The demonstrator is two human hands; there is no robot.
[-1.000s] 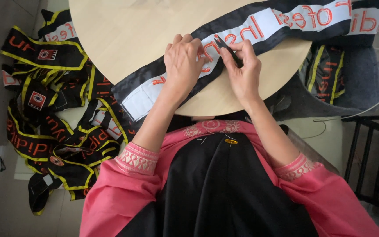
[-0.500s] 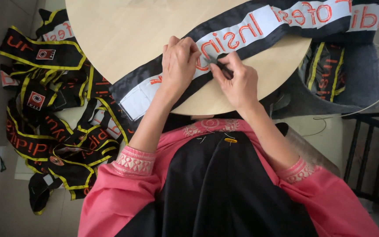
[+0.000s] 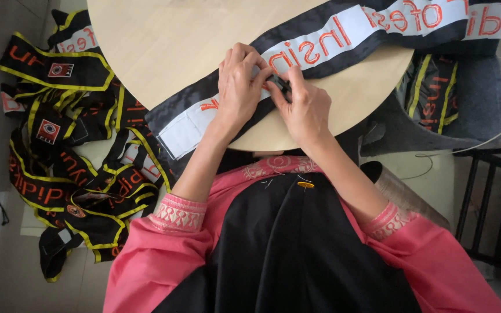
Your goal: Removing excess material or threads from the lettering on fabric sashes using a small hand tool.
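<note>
A long black sash [image 3: 343, 40] with a white centre band and orange lettering lies diagonally across the round wooden table [image 3: 169, 40], its long axis running from the near-left edge of the table, where its end hangs just over the rim, up toward the far-right edge and beyond it. Both hands meet on this sash near the middle of the table's near edge, so it lies directly under them, not off to either side. The left hand [image 3: 240, 87] rests flat and curled over the white band, fingers bent and pressing the cloth down onto the tabletop, the fingertips touching the band's far side. The right hand [image 3: 305, 110] sits just beside it to the right, touching it at the fingertips; its thumb and forefinger are pinched together on a small dark thing [image 3: 283, 86] at the sash's surface, too small and too hidden to tell what it is. The two hands are about equally near the working spot, which lies between their fingertips. Left of the table, on the floor, a heap of similar black sashes with yellow edging [image 3: 71, 145] lies well apart from the hands; more lie on a grey seat [image 3: 482, 98] beyond the table's right edge.
</note>
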